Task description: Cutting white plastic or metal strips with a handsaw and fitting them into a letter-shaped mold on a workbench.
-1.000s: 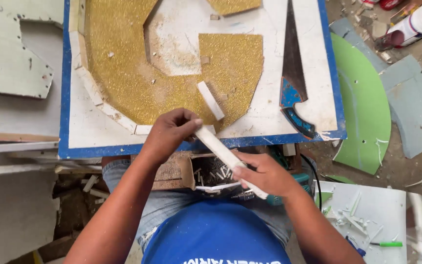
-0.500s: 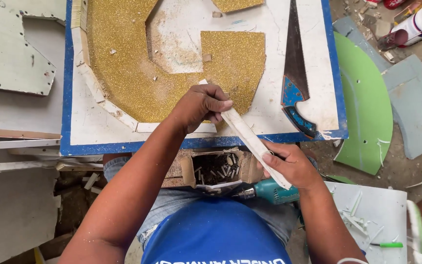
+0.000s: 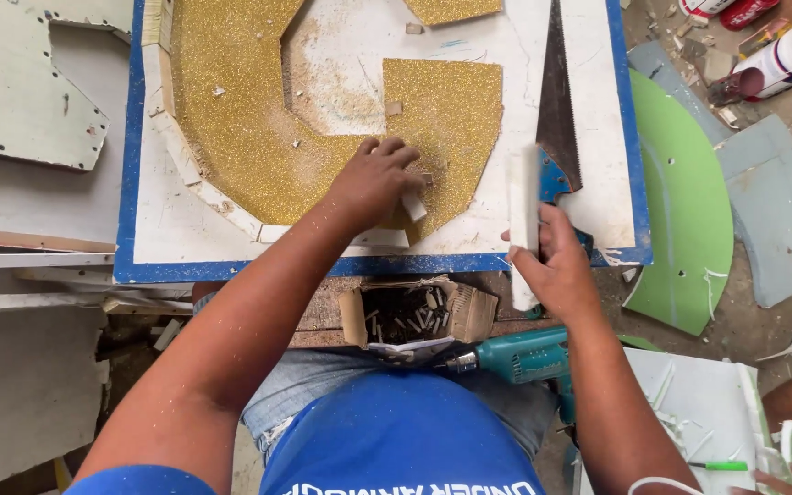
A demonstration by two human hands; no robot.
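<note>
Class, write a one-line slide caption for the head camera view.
Left hand presses a small white piece onto a gold glitter letter; right hand holds a white strip beside a handsaw.

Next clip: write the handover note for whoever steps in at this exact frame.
Left hand: pressing a small white piece onto the gold glitter letter, near its lower edge.
Right hand: gripping a white strip upright at the board's right side, beside the saw.
Done: white edging runs along the letter's left and bottom-left curve.
Left: the letter's other edges show no edging.
Drill and open screw box sit on the lap.
</note>
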